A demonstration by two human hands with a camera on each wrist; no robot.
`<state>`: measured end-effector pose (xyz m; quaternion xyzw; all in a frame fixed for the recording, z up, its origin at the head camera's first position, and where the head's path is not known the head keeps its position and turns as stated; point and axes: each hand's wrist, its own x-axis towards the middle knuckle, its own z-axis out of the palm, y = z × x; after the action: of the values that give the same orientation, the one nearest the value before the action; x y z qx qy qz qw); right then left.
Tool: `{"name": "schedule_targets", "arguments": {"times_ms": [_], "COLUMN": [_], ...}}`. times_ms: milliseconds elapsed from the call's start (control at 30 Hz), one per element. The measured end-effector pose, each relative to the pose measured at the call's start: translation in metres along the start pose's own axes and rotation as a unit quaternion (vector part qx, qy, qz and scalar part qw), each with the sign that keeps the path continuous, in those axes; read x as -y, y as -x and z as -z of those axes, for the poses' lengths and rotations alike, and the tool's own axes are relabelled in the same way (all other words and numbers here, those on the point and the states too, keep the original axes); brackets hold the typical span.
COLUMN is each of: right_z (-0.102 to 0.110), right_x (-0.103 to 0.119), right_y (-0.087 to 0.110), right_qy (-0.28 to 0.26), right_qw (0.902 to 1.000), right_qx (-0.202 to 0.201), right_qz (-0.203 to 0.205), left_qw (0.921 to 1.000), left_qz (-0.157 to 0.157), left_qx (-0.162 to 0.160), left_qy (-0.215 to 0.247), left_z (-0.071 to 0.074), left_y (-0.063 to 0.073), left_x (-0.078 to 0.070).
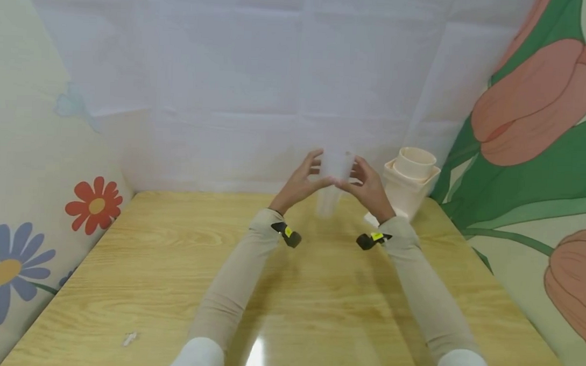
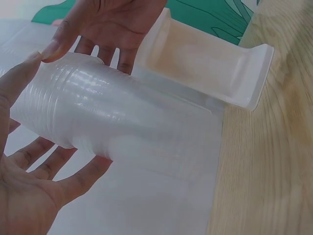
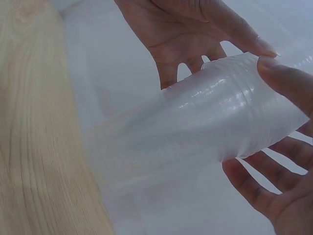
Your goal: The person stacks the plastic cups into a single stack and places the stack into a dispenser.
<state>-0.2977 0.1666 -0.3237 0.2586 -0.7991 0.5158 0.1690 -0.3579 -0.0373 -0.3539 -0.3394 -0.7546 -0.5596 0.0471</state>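
Note:
Near the back of the table, a stack of clear plastic cups [image 1: 336,165] is held between both hands. My left hand [image 1: 300,182] grips its left side, fingers curved around the ribbed rims, seen closely in the left wrist view. On the opposite side, my right hand [image 1: 367,188] grips the same rims. Both thumbs lie along the near side, their tips meeting. The stack's smooth narrower part [image 3: 146,147] extends below the hands, its lower end overlapping the tabletop in the head view.
A cream container [image 1: 404,192] with a round collar on top stands at the back right, beside my right hand. A white sheet [image 1: 228,84] hangs behind the wooden table [image 1: 174,265]. A small pale scrap [image 1: 130,339] lies at the front left.

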Motion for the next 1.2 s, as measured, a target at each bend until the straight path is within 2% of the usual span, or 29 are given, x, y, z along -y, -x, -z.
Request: {"name": "schedule_targets", "arguments": {"times_ms": [233, 500, 800, 1200], "right_z": [0.008, 0.015, 0.021, 0.038], "right_x": [-0.004, -0.006, -0.005, 0.006], "right_y": [0.0, -0.004, -0.004, 0.0], "right_qy": [-0.009, -0.001, -0.01, 0.021], "right_qw": [0.9998, 0.9993, 0.9988, 0.9987], "right_qx": [-0.014, -0.031, -0.041, -0.046], "right_qz": [-0.009, 0.021, 0.026, 0.008], "left_qw": [0.9998, 0.9997, 0.9994, 0.9991], "left_qz": [-0.014, -0.016, -0.022, -0.031], "left_qx": [0.012, 0.017, 0.022, 0.027], "left_qy": [-0.005, -0.012, -0.011, 0.003], "left_z": [-0.005, -0.008, -0.01, -0.018], "left_y": [-0.008, -0.017, -0.026, -0.039], "left_x": [-0.003, -0.006, -0.011, -0.021]}}
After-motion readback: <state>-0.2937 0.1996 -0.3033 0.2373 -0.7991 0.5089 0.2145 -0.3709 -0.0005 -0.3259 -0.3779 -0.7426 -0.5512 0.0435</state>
